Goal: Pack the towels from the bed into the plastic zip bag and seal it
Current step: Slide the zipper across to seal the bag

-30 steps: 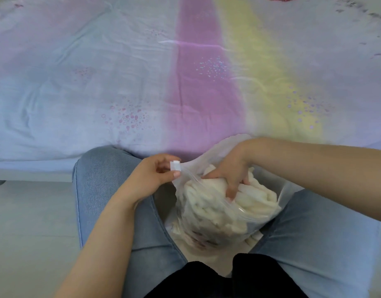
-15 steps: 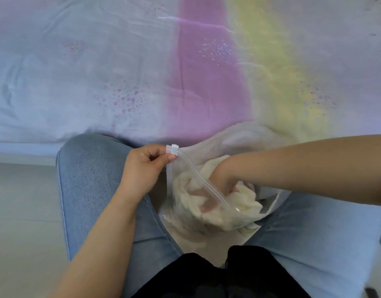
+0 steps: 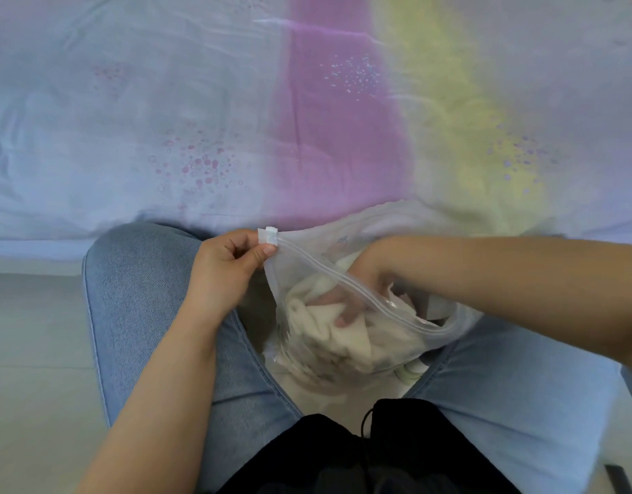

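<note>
The plastic zip bag [image 3: 343,315] sits upright between the person's knees, wedged between the two legs of the blue jeans [image 3: 147,315], right at the edge of the bed [image 3: 200,119] with its pastel sheet of blue, pink and yellow bands. The left hand [image 3: 225,269] is up at the bag's left top corner, thumb and forefinger pinched together on the small white slider tab [image 3: 268,237], the other fingers curled loosely into the palm, and the near lip of the mouth is pulled taut from that corner. The zip track [image 3: 343,283] runs diagonally down to the right from the tab, and the mouth is wide open, not sealed. The right hand [image 3: 346,304] is plunged through the opening, wrist at the rim, seen only through the clear plastic; its fingers reach down onto the cream towels [image 3: 325,333], fingertips showing pink against the cloth, but whether they grip a fold or simply press on it cannot be told through the film. The towels are bunched and crumpled inside, filling the lower part of the bag, with a darker patch at the very bottom. The right forearm crosses in from the right side above the thigh. A black garment [image 3: 361,454] with a thin cord shows at the bottom of the view.
</note>
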Tool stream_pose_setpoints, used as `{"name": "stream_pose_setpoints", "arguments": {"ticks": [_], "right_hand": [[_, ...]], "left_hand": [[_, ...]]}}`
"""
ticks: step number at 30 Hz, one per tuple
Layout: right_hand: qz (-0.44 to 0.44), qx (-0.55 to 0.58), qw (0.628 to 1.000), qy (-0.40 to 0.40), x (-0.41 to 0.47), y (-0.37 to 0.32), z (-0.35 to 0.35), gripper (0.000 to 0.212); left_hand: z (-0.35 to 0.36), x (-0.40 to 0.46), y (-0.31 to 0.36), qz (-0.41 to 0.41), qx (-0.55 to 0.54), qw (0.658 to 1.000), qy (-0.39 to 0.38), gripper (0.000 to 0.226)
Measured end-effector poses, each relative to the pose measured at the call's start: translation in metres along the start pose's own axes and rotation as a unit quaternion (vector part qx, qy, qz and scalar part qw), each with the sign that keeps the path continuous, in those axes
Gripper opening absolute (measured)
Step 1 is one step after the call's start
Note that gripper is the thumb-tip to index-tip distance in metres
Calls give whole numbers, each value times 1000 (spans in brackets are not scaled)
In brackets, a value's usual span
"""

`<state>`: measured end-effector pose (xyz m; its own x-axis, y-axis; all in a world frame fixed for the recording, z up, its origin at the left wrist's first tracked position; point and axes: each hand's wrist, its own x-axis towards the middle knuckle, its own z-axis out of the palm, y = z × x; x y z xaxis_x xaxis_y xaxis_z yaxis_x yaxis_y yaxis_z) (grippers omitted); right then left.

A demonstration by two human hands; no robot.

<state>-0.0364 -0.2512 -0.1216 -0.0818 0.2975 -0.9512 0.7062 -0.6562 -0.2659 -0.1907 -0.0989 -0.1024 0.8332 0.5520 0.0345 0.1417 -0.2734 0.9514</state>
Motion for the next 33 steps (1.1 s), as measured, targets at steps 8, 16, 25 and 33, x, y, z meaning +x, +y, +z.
{"name": "stream_pose_setpoints", "arguments": {"ticks": [8,16,25,33], "right_hand": [[-30,117,973,194,-99,-18,-15,50],[-36,-159,867,470,-112,-55,-7,27],[-28,-104,834,541,-95,-61,-8,38],[-103,-31,812,574,-77,-74,-21,25]], "left_hand": [[10,7,1,3,25,1000,11,22],[13,8,-1,-34,-70,997,17,19],[16,1,6,-80,-169,981,51,16],[19,2,2,-62,-130,988,64,17]]}}
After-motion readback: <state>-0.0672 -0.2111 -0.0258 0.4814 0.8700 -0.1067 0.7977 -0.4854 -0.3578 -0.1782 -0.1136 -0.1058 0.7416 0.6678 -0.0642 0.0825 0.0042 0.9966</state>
